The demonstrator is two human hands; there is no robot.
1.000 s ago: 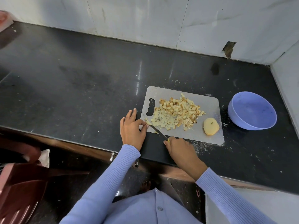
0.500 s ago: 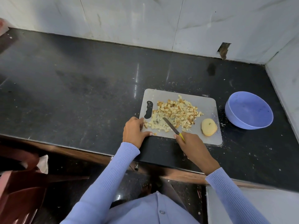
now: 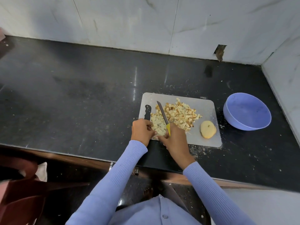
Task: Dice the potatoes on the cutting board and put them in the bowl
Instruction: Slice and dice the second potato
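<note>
The diced potato [image 3: 176, 116] lies as a loose heap in the middle of the grey cutting board [image 3: 209, 140], right of frame centre on the dark worktop [image 3: 81, 98]. A rounded, uncut potato piece [image 3: 208, 131] sits apart at the board's lower right, and the lilac bowl [image 3: 246, 112] stands just beside the board's right edge with nothing visible in it.

The cubes look light, firm and damp, so they would probably scatter and cling; scooping them between blade and palm should serve better than picking singly. The rounded piece looks slippery, best held on its flat face.

The right hand [image 3: 176, 140] has its grip curled around the yellow handle of the knife [image 3: 163, 116], blade pointing to the upper left over the heap. The left hand [image 3: 141, 131] has its fingers curled at the heap's near-left edge, touching cubes; whether it pinches any I cannot tell.

Compared with half a second ago, the knife blade has swung from lying across the heap's lower edge to running up over its left part, and the two hands have drawn close together at the board's lower left.
</note>
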